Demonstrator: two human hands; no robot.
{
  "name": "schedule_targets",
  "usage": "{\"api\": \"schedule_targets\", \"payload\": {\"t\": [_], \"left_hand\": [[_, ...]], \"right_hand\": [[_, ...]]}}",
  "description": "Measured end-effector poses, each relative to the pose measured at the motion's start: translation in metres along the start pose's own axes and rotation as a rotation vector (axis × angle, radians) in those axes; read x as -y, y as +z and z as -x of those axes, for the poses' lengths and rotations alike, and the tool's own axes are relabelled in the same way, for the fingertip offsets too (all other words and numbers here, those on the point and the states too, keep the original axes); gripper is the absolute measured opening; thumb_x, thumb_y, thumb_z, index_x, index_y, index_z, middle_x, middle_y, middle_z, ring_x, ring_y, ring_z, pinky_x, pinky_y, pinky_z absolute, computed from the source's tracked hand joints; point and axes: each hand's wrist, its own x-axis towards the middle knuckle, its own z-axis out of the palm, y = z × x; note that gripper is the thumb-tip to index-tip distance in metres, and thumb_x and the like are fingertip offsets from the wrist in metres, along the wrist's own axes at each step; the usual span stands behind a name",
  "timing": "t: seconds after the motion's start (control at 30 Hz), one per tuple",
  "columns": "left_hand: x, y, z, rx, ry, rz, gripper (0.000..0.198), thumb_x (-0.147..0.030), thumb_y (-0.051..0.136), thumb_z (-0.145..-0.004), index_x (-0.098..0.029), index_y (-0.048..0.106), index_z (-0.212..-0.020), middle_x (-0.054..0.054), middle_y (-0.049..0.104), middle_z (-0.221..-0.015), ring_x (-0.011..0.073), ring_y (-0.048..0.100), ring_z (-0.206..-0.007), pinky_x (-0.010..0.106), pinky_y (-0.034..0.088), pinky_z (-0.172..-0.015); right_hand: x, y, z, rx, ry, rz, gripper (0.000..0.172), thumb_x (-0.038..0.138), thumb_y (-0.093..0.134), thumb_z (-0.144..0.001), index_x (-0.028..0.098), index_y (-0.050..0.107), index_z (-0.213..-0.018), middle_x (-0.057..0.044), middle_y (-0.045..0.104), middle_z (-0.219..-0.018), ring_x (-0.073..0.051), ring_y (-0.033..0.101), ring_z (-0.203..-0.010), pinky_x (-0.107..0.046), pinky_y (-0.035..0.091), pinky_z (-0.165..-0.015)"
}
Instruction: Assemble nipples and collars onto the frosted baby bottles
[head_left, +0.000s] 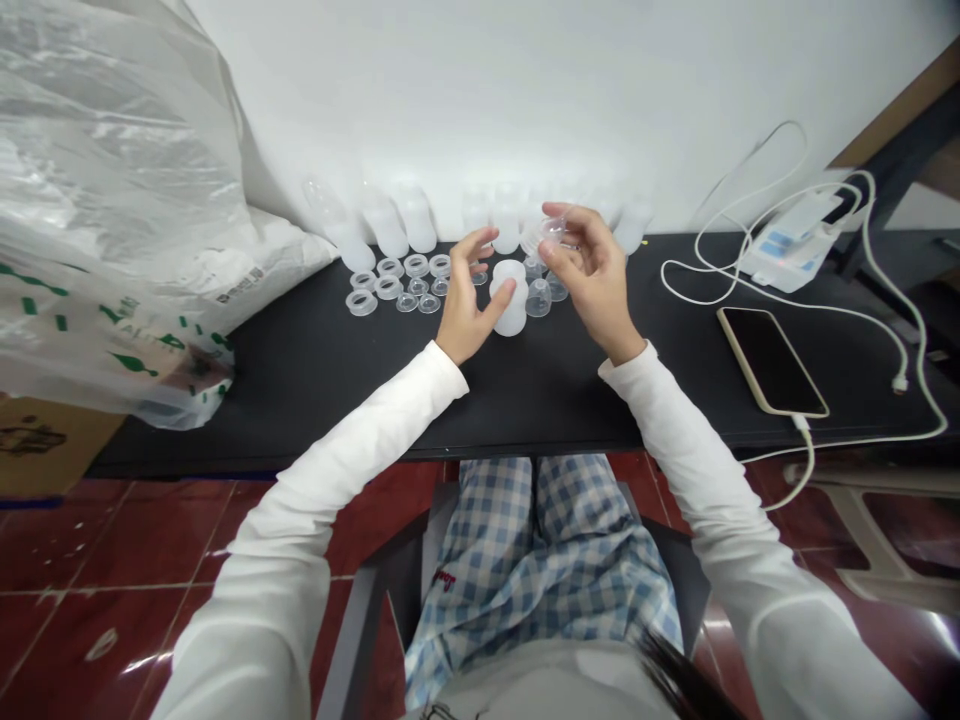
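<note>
A translucent white baby bottle stands upright without a top on the black table. My left hand is beside it, fingers apart and curved, the thumb at the bottle's side; whether it touches is unclear. Raised a little above and right of the bottle, my right hand pinches a clear bottle top between thumb and fingers. Its exact parts are blurred. Clear domed caps sit below that hand. Left of my left hand lie several clear collar rings and small bottle nipples.
More bottles line the white wall, some with tops. A large plastic bag fills the left end of the table. On the right are a phone with its cable and a white power strip with loose cords.
</note>
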Motion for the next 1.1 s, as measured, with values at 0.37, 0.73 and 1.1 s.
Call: {"api": "schedule_targets", "payload": {"t": [0.37,0.73,1.1], "left_hand": [[0.006,0.008,0.012,0.14,-0.203,-0.134,0.059,-0.06,0.074,-0.083,-0.021,0.051,-0.12,0.009,0.068,-0.114,0.0228,0.068,-0.102,0.037,0.055,-0.091],[0.003,0.003,0.004,0.227,-0.125,-0.139,0.058,-0.051,0.077,-0.081,-0.017,0.055,-0.123,0.012,0.07,-0.121,0.0263,0.068,-0.111,0.038,0.055,-0.096],[-0.001,-0.006,0.0,0.425,-0.296,-0.021,0.059,-0.043,0.082,-0.075,-0.016,0.062,-0.124,0.007,0.074,-0.103,0.0229,0.07,-0.089,0.036,0.056,-0.084]], "right_hand": [[-0.006,0.001,0.001,0.171,0.067,-0.063,0.058,0.065,0.07,-0.086,0.027,0.059,-0.129,-0.007,0.066,-0.134,-0.023,0.065,-0.123,-0.045,0.055,-0.11],[-0.003,-0.019,-0.003,0.325,0.147,-0.192,0.054,0.06,0.081,-0.078,0.027,0.061,-0.115,-0.006,0.07,-0.128,-0.021,0.066,-0.121,-0.044,0.053,-0.113],[-0.005,-0.031,-0.008,0.481,0.158,-0.183,0.056,0.062,0.084,-0.073,0.026,0.06,-0.109,-0.008,0.071,-0.124,-0.023,0.067,-0.121,-0.046,0.056,-0.106]]}}
